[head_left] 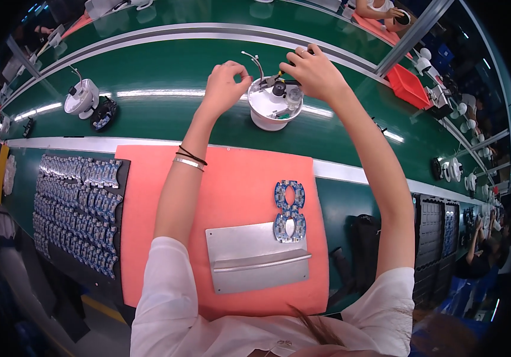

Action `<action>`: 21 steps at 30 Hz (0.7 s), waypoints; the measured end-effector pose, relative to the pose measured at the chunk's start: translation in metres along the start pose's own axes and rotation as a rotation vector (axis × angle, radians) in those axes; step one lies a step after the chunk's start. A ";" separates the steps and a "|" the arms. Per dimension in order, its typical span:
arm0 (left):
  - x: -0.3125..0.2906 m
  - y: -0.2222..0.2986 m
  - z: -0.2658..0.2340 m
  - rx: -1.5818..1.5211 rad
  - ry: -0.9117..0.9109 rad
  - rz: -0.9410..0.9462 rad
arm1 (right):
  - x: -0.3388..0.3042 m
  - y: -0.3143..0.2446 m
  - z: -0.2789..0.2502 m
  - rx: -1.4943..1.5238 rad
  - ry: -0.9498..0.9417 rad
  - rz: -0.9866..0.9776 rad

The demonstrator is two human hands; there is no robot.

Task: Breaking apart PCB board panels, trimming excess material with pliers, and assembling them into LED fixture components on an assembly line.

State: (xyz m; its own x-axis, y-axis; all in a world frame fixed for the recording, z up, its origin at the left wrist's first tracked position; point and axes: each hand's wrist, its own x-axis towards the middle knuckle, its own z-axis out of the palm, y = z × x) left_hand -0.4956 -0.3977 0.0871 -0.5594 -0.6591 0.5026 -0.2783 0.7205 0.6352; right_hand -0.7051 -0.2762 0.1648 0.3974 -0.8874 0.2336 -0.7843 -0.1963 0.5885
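A white round housing stands on the green conveyor belt in front of me. Inside it are a black cylindrical part and a clear round part, and a grey cable sticks up from its far left rim. My right hand is closed round a pair of pliers, whose jaws reach over the housing beside the black part. To the left of the rim is my left hand, fingers curled in with thumb and forefinger close together; I cannot make out whether anything is between them.
Two joined blue circuit boards lie partly over a metal plate on a salmon-pink mat. At left is a black tray of many such boards. Another white housing sits farther left, and a red bin at right.
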 end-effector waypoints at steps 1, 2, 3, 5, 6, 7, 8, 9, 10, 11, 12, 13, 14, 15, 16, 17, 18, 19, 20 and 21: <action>0.002 0.002 0.001 -0.005 -0.016 0.003 | 0.000 0.000 0.000 -0.016 -0.012 -0.019; 0.004 0.006 0.002 -0.006 -0.015 0.002 | 0.001 -0.001 0.000 -0.016 -0.012 -0.020; 0.005 0.009 0.003 -0.013 -0.001 0.050 | 0.002 -0.003 -0.001 0.014 -0.112 0.010; 0.005 0.017 0.004 -0.020 0.014 0.100 | 0.001 -0.003 -0.003 0.043 -0.212 0.042; 0.004 0.025 0.002 -0.099 -0.017 0.072 | -0.002 -0.002 -0.005 0.045 -0.201 0.039; 0.002 0.033 -0.001 -0.178 -0.048 0.043 | -0.006 0.000 -0.007 0.047 -0.189 0.035; -0.001 0.040 -0.006 -0.178 -0.050 0.042 | -0.011 0.004 -0.011 0.091 -0.147 0.074; -0.007 0.053 -0.018 -0.170 -0.068 0.118 | -0.015 0.007 -0.014 0.080 -0.124 0.131; -0.014 0.068 -0.031 -0.161 -0.081 0.192 | -0.019 0.008 -0.019 0.068 -0.100 0.185; -0.025 0.086 -0.049 -0.153 -0.145 0.172 | -0.024 0.008 -0.032 0.064 -0.101 0.250; -0.038 0.114 -0.072 -0.142 -0.229 0.170 | -0.034 0.008 -0.045 0.110 -0.016 0.295; -0.054 0.142 -0.096 -0.129 -0.311 0.163 | -0.044 0.008 -0.059 0.160 0.070 0.336; -0.072 0.164 -0.118 -0.087 -0.358 0.211 | -0.052 0.007 -0.080 0.201 0.064 0.381; -0.095 0.184 -0.138 -0.047 -0.412 0.250 | -0.062 0.005 -0.101 0.253 0.116 0.399; -0.122 0.202 -0.157 -0.012 -0.437 0.303 | -0.074 0.005 -0.114 0.340 0.214 0.414; -0.153 0.216 -0.183 0.042 -0.455 0.334 | -0.075 0.002 -0.123 0.480 0.289 0.417; -0.177 0.228 -0.201 -0.045 -0.566 0.323 | -0.095 0.008 -0.142 0.599 0.363 0.429; -0.204 0.232 -0.220 -0.097 -0.664 0.264 | -0.100 -0.001 -0.153 0.689 0.448 0.435; -0.233 0.226 -0.234 -0.173 -0.684 0.332 | -0.106 -0.008 -0.169 0.746 0.483 0.513; -0.257 0.221 -0.250 -0.272 -0.790 0.253 | -0.114 -0.022 -0.187 0.635 0.648 0.564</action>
State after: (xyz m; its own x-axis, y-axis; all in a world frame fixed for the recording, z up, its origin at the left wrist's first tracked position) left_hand -0.2183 -0.1226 0.2449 -0.9848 -0.0718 0.1578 0.0670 0.6820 0.7282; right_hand -0.6440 -0.0932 0.2698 -0.0693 -0.5634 0.8233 -0.9641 -0.1743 -0.2004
